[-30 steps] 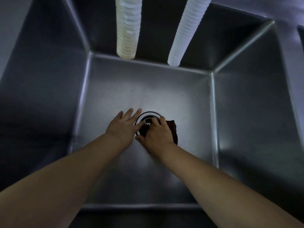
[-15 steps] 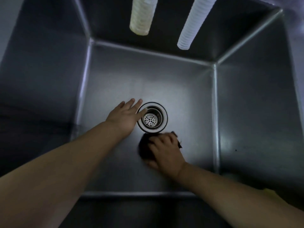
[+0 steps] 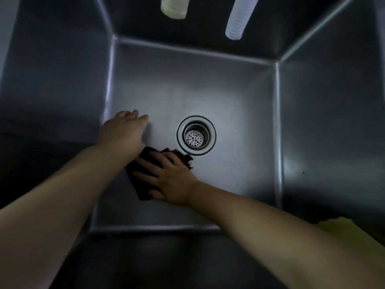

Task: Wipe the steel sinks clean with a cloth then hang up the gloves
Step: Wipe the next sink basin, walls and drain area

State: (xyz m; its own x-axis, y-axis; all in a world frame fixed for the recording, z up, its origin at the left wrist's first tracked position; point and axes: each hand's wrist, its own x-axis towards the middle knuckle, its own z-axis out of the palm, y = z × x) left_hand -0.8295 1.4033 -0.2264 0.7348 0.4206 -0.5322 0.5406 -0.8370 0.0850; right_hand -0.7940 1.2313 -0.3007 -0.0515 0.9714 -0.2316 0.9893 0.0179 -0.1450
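Observation:
I look down into a deep steel sink [image 3: 229, 90] with a round strainer drain [image 3: 196, 135] in its floor. My right hand [image 3: 168, 176] lies flat with spread fingers on a dark cloth [image 3: 143, 184], pressing it to the sink floor just in front of and left of the drain. My left hand [image 3: 124, 128] rests palm down on the floor near the left wall, fingers loosely together, holding nothing. Its wrist crosses over the cloth's far edge. No gloves are on my hands.
Two ribbed white hoses, one yellowish [image 3: 174, 7] and one whiter [image 3: 238, 19], hang down over the sink's back wall. Something yellow [image 3: 343, 232] shows at the lower right beside my right forearm; I cannot tell what it is.
My right hand has slid the cloth off the drain, toward me and to the left. My left hand has moved left, away from the drain, which is now uncovered.

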